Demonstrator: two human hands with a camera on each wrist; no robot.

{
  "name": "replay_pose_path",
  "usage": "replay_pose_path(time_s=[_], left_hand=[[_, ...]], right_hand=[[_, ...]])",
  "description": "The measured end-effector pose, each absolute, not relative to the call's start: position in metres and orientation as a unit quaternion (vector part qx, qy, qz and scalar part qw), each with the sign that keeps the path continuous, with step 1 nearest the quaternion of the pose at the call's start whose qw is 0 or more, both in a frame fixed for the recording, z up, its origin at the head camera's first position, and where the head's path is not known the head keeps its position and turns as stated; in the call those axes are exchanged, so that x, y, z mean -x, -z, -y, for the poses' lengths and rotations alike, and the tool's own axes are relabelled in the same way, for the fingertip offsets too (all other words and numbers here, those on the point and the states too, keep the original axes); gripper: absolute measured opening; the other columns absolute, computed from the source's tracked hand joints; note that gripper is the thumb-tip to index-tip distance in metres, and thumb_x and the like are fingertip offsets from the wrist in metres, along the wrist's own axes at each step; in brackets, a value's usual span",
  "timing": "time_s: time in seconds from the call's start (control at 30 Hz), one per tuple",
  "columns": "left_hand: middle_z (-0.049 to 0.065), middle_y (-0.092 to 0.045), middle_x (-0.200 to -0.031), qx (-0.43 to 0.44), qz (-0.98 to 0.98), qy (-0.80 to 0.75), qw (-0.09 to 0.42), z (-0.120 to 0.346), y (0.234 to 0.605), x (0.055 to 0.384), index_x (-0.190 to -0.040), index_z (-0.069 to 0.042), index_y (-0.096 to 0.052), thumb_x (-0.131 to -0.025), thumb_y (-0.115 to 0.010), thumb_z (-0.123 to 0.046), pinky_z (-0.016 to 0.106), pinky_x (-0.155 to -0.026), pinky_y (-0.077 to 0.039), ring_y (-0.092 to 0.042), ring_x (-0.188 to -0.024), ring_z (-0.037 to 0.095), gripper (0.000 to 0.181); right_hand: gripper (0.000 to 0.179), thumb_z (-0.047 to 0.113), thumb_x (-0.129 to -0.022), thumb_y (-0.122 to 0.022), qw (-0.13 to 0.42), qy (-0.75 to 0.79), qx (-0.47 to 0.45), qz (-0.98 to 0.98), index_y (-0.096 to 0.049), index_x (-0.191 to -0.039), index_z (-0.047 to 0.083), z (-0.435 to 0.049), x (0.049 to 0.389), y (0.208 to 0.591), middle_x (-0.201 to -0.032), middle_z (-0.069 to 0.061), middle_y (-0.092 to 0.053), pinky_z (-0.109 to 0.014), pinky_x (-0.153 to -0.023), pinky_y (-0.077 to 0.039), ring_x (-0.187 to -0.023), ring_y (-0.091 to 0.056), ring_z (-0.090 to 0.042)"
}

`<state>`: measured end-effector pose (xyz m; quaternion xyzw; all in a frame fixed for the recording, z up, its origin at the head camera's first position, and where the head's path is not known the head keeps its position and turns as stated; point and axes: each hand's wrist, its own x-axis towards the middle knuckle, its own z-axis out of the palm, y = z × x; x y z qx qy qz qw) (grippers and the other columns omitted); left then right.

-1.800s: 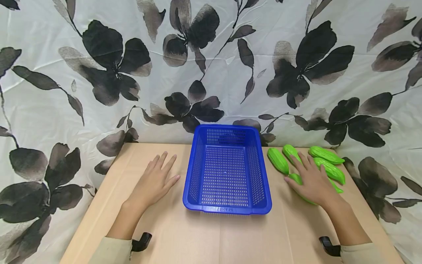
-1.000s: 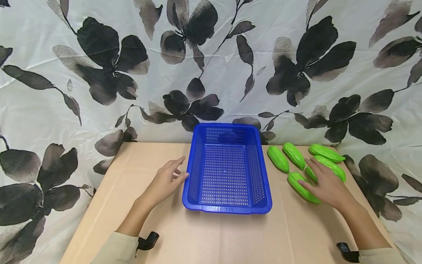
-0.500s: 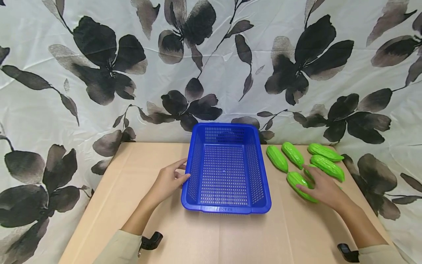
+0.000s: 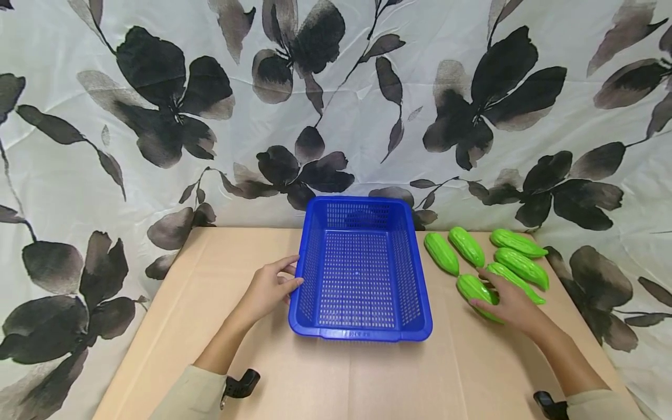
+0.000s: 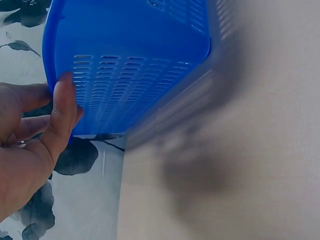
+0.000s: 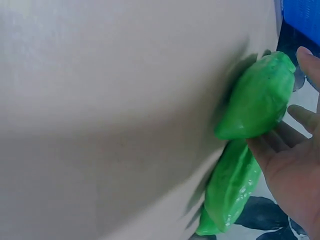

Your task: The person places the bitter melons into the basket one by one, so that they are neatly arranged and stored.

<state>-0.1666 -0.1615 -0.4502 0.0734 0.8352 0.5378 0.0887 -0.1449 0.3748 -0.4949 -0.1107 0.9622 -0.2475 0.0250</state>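
On the left, my left hand [image 4: 268, 289] holds the left rim of a blue perforated plastic basket [image 4: 361, 334]; in the left wrist view its fingertips [image 5: 64, 100] lie against the outer wall under the rim. The inside of the basket shows only its bare slotted floor. My right hand [image 4: 509, 300] is over the nearest of several shiny green bitter gourds [image 4: 472, 290], thumb on one side and fingers on the other. In the right wrist view this bitter gourd [image 6: 260, 97] sits between them, with a gap visible at the thumb; some fingers are partly hidden behind it.
Other bitter gourds [image 4: 521, 267] lie in a loose group at the table's back right. The pale wooden table [image 4: 336, 379] ends behind the basket at a floral cloth [image 4: 357, 116] hanging as a backdrop.
The left hand has moved from flat on the table to the basket's rim. The right hand has lifted off the group, swung right, then come down and left around the nearest bitter gourd.
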Motion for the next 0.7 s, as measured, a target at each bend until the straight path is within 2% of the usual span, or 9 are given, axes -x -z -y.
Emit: replay_pose_path(time_s=[0.2, 0.3, 0.4, 0.57, 0.7], left_hand=[[0.021, -0.065, -0.117, -0.07, -0.833, -0.541, 0.088, 0.161, 0.449, 0.164, -0.15, 0.001, -0.05, -0.095, -0.071, -0.002, 0.049, -0.06, -0.066, -0.071, -0.072, 0.015, 0.058], [0.021, -0.065, -0.117, -0.07, -0.833, -0.542, 0.088, 0.16, 0.447, 0.165, -0.15, 0.001, -0.049, -0.096, -0.071, -0.002, 0.043, -0.058, -0.066, -0.071, -0.073, 0.014, 0.059], [0.021, -0.065, -0.117, -0.066, -0.833, -0.541, 0.09, 0.16, 0.446, 0.165, -0.15, 0.001, -0.05, -0.095, -0.071, -0.001, 0.04, -0.057, -0.066, -0.071, -0.073, 0.014, 0.059], [0.021, -0.064, -0.116, -0.062, -0.834, -0.54, 0.091, 0.161, 0.446, 0.165, -0.15, 0.001, -0.05, -0.095, -0.071, -0.001, 0.043, -0.058, -0.066, -0.071, -0.073, 0.014, 0.059], [0.021, -0.064, -0.117, -0.066, -0.833, -0.542, 0.093, 0.161, 0.448, 0.165, -0.15, 0.001, -0.049, -0.095, -0.071, -0.001, 0.038, -0.056, -0.066, -0.071, -0.072, 0.014, 0.059]], right_hand=[[0.086, 0.037, -0.091, -0.08, 0.049, 0.257, 0.096, -0.96, -0.04, -0.151, -0.01, -0.372, 0.144, 0.503, -0.148, -0.039, -0.046, -0.075, -0.103, -0.044, -0.133, -0.044, -0.061], [0.089, 0.037, -0.091, -0.081, 0.052, 0.261, 0.089, -0.96, -0.038, -0.153, -0.009, -0.371, 0.143, 0.506, -0.149, -0.039, -0.043, -0.075, -0.104, -0.042, -0.134, -0.041, -0.062], [0.087, 0.032, -0.091, -0.081, 0.043, 0.263, 0.095, -0.959, -0.038, -0.153, -0.01, -0.371, 0.141, 0.509, -0.149, -0.039, -0.043, -0.075, -0.105, -0.041, -0.135, -0.04, -0.062], [0.081, 0.02, -0.09, -0.081, 0.019, 0.266, 0.112, -0.957, -0.038, -0.152, -0.012, -0.369, 0.139, 0.514, -0.148, -0.041, -0.043, -0.074, -0.105, -0.042, -0.133, -0.041, -0.062], [0.081, 0.013, -0.09, -0.08, 0.025, 0.271, 0.108, -0.956, -0.035, -0.153, -0.012, -0.369, 0.138, 0.515, -0.149, -0.043, -0.038, -0.075, -0.106, -0.04, -0.135, -0.037, -0.063]])
